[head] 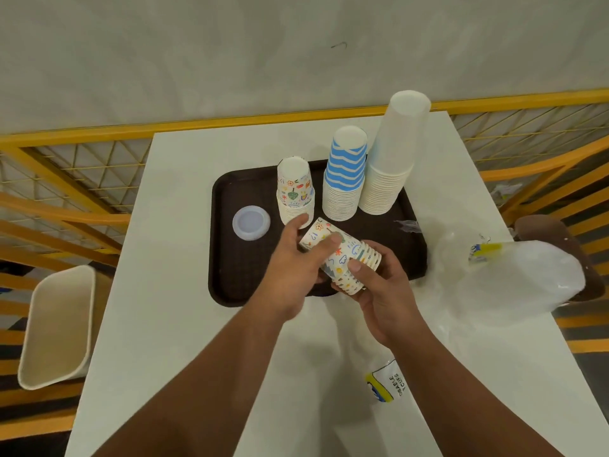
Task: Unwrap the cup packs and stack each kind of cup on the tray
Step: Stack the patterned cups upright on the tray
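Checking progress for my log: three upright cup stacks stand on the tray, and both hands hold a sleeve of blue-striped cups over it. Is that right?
Not quite. The head view shows the left hand and right hand holding doodle-print cups, not blue-striped ones. The rest holds: three upright stacks stand on the tray, the blue-striped stack among them.

This looks like a work corner in a big hall or warehouse, not a home. A plain white square table (204,324) stands against a yellow metal fence with wire mesh (82,166) across the middle of the frame, with a bare grey wall (230,54) above. A cream plastic bin (56,328) sits lower left.
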